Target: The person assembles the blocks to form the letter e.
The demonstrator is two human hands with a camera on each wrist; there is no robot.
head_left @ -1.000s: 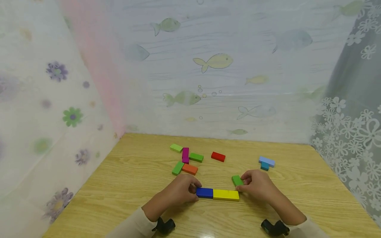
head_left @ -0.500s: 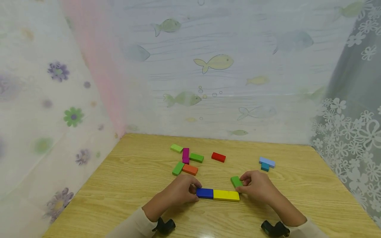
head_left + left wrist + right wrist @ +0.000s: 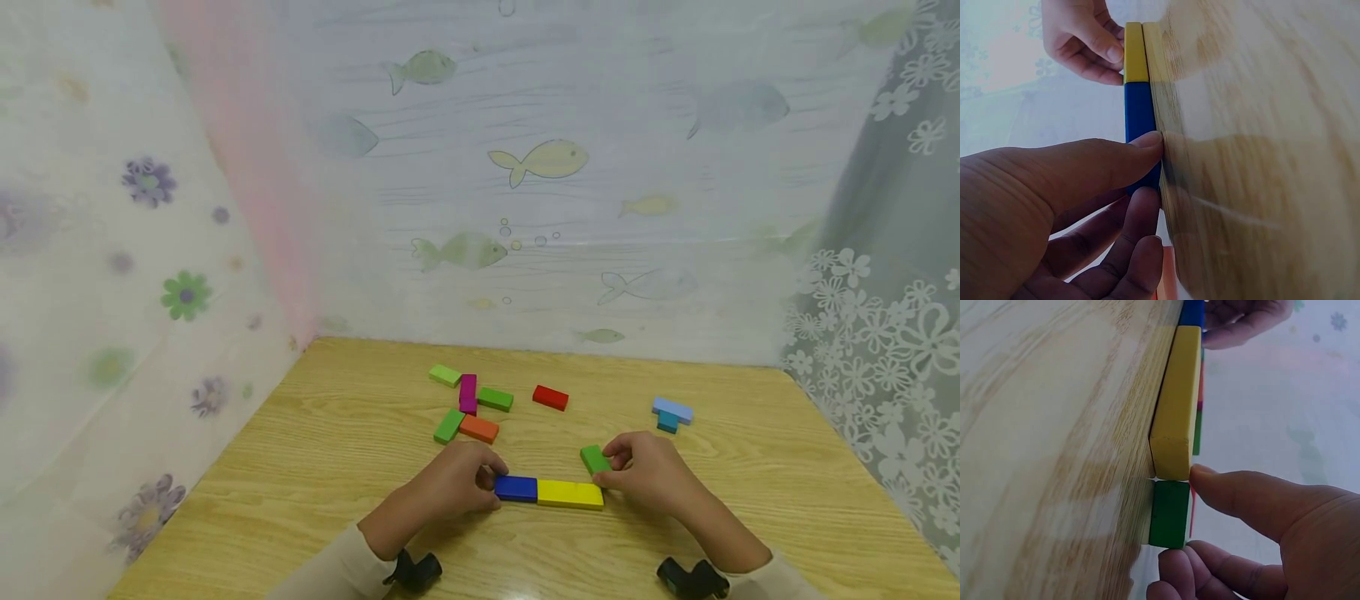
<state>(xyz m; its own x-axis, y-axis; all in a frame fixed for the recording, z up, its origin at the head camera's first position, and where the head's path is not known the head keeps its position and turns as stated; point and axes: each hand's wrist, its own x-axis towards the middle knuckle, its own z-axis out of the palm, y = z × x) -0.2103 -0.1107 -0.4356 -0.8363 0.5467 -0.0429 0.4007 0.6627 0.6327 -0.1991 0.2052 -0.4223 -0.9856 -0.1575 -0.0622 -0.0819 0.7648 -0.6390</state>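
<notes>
In the head view a blue block (image 3: 516, 488) and a yellow block (image 3: 570, 493) lie end to end in a row. My left hand (image 3: 460, 477) holds the free left end of the blue block; in the left wrist view the thumb (image 3: 1145, 140) lies along one side and a fingertip (image 3: 1144, 199) is at the end. My right hand (image 3: 647, 472) pinches a green block (image 3: 596, 459) set at a slant behind the yellow block's right end. The right wrist view shows the right thumb (image 3: 1207, 478) beside the corner where the green and yellow blocks nearly meet.
Behind the left hand lie a lime block (image 3: 445, 375), a magenta block (image 3: 468, 393), an orange block (image 3: 480, 428) and two more green ones. A red block (image 3: 551, 397) lies farther right. A light blue block (image 3: 672, 409) touches a teal block (image 3: 667, 422). Patterned curtains border the wooden table (image 3: 360, 400).
My right hand has nudged the green block slightly left, behind the yellow block's end. The left hand and the blue and yellow blocks stay put.
</notes>
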